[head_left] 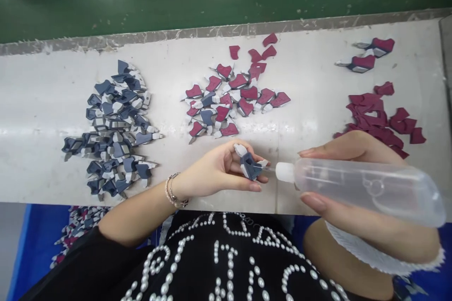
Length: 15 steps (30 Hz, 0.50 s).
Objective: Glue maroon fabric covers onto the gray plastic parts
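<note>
In the head view, clock positions are read from the blue-grey part [250,168] at their centre, just beyond the near edge of the tabletop [49,96]. The left hand [213,171] pinches that part between thumb and curled fingers. It has a hollow in its dark face and pale grey ends, one pointing to 11 o'clock.

The right hand [363,146] grips one translucent bottle [374,186] at 3 o'clock, fingers closed around its sides. The bottle's white cap [285,172] carries a thin tip aimed at the part; whether they touch, I cannot tell. Nor can I tell how full the bottle is.

At 8 o'clock, a blue bin [32,240] holds many mixed grey, blue and red parts.

At 9 o'clock lies a heap of blue-grey parts [118,134], too overlapped to count. At 11 o'clock are roughly a dozen red-topped parts [249,93], with two bare blue faces among them. Two red-topped pieces [363,62] sit at 2 o'clock, above an uncountable pile of red plates [367,115].
</note>
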Motion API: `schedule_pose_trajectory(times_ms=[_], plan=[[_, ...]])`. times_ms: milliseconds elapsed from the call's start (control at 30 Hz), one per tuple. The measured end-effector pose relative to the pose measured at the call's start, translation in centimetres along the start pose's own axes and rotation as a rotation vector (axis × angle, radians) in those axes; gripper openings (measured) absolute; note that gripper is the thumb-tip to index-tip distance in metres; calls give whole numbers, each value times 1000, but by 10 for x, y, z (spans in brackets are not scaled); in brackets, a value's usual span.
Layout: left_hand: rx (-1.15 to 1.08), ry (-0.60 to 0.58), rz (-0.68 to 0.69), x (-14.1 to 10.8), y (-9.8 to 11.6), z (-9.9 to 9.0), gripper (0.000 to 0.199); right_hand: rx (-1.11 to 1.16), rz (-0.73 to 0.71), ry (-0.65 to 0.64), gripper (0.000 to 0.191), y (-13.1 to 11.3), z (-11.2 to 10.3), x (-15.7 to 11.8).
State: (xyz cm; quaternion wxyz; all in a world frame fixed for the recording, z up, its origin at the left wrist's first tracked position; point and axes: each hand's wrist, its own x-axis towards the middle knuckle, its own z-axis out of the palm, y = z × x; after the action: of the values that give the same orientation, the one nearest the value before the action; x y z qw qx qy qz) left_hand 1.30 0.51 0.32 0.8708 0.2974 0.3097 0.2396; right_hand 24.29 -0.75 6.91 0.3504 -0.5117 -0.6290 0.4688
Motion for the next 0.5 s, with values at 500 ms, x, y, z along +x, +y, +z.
schedule_pose_trajectory(times_ms=[500], plan=[[113, 33, 46, -7, 0, 5, 39, -273, -65, 15, 23, -11, 21, 2]])
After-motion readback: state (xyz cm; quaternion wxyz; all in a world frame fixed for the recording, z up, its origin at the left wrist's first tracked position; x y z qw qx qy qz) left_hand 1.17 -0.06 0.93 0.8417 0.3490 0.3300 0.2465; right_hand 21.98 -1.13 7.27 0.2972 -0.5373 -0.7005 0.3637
